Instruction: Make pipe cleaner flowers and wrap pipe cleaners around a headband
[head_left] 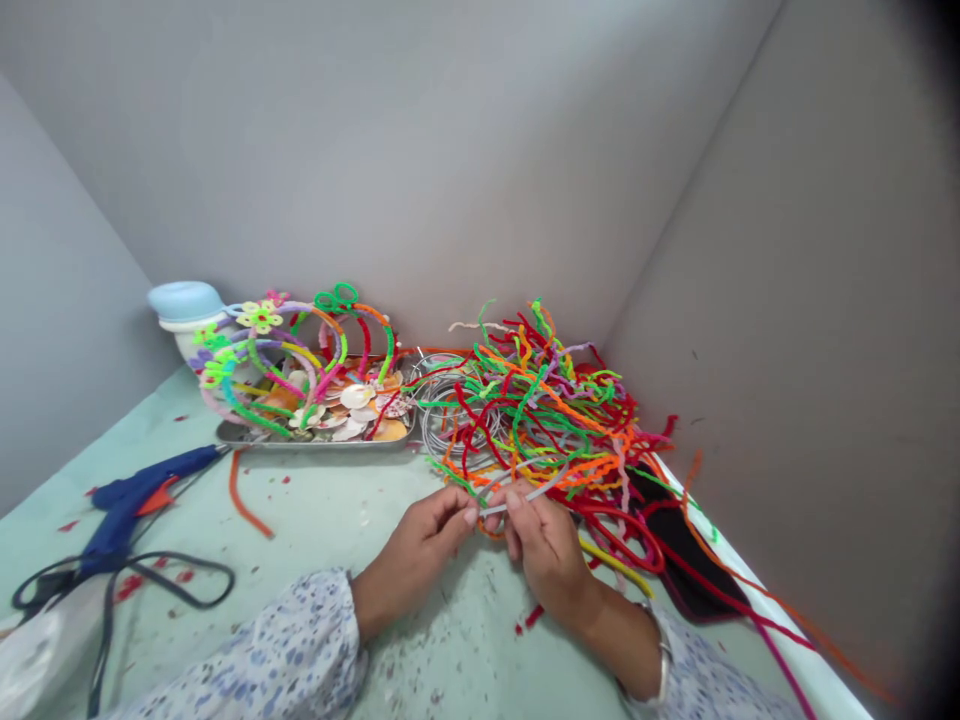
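Observation:
My left hand (pixel 427 535) is closed, its thumb and fingertips pinching one end of a thin grey-white band (pixel 544 485). A short bit of green pipe cleaner (pixel 478 497) shows at those fingertips; whether it is wrapped on the band I cannot tell. My right hand (pixel 551 555) is closed on the same band just to the right, thumb on top. The band curves up and away past the right fingers. Just behind both hands spreads a tangled heap of colourful pipe cleaners (pixel 555 395), with coiled metal hoops (pixel 442 420) at its left side.
A metal tray (pixel 322 445) of shells (pixel 360 397) stands at the back, with finished-looking fuzzy headbands (pixel 300 310) leaning over it. A blue-lidded white container (pixel 187 310) is behind. At left lie a blue glue gun (pixel 124 510) with its cord and an orange pipe cleaner (pixel 244 500).

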